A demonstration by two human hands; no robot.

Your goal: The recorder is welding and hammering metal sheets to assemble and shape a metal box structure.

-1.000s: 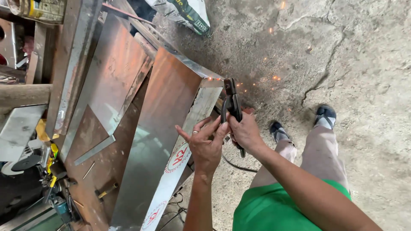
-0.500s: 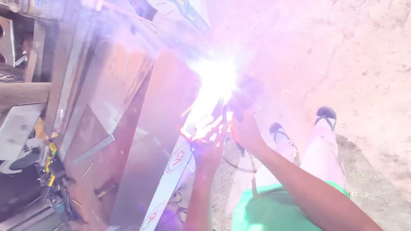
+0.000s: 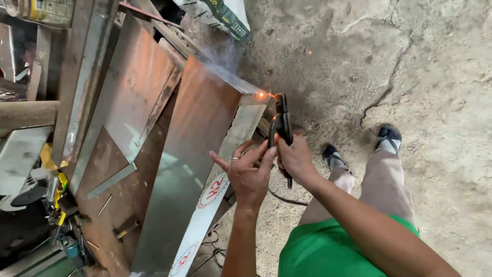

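My right hand [image 3: 297, 156] grips a black welding electrode holder [image 3: 281, 122] pointed up at the corner of a rusty sheet-metal box [image 3: 197, 154]. An orange glowing spot [image 3: 262, 95] sits on that corner, just off the holder's tip, with thin smoke rising above it. My left hand [image 3: 248, 172] rests against the right hand and the holder, fingers spread, a ring on one finger. It holds nothing by itself. A black cable [image 3: 284, 197] drops from the holder toward the floor.
More rusty steel sheets and angle bars [image 3: 123, 97] lean at the left. Tools and scrap [image 3: 56, 205] lie at the lower left. Cracked concrete floor [image 3: 410, 77] spreads to the right, where my two feet [image 3: 359, 146] stand. A green-and-white bag [image 3: 225, 18] lies at the top.
The blinding white arc flash of half a second ago has gone out. Only a small orange glow and smoke stay at the box corner. Both hands have hardly moved.
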